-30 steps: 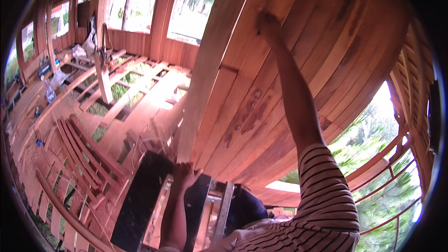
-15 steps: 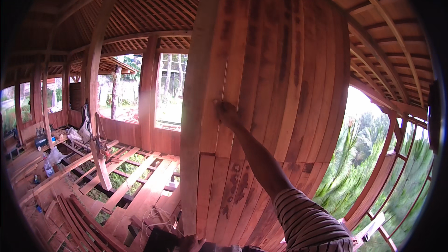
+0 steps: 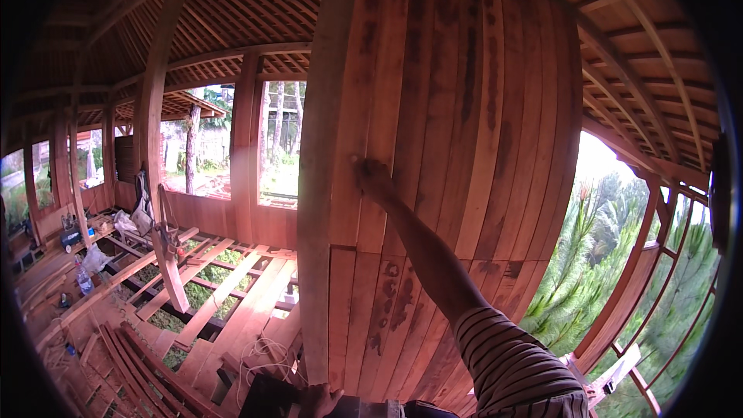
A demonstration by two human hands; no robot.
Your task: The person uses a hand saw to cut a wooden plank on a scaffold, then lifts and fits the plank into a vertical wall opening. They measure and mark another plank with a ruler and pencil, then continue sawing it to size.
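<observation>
In the head view a tall wall of reddish vertical planks (image 3: pixel 495 108), mottled with dark stains, fills the middle beside a paler post (image 3: pixel 313 286). My right hand (image 3: pixel 373 178) is raised against the planks near the post, fingers curled around a small pale thing too small to name. My left hand (image 3: pixel 317 397) is low at the bottom edge, by the foot of the post and a black board (image 3: pixel 265 396), fingers bent; what it grips is hidden.
An open floor frame with loose boards (image 3: pixel 220 290) lies lower left, showing ground between joists. Curved wooden strips (image 3: pixel 147 364), a cord (image 3: pixel 259 352), a bottle (image 3: pixel 83 279) and bags (image 3: pixel 128 224) lie about. A railing (image 3: pixel 658 294) stands at right before trees.
The view has tilted up from the low planks and floor to show the roof. My right hand remains raised on the planks, having shifted slightly up and left in the last half second.
</observation>
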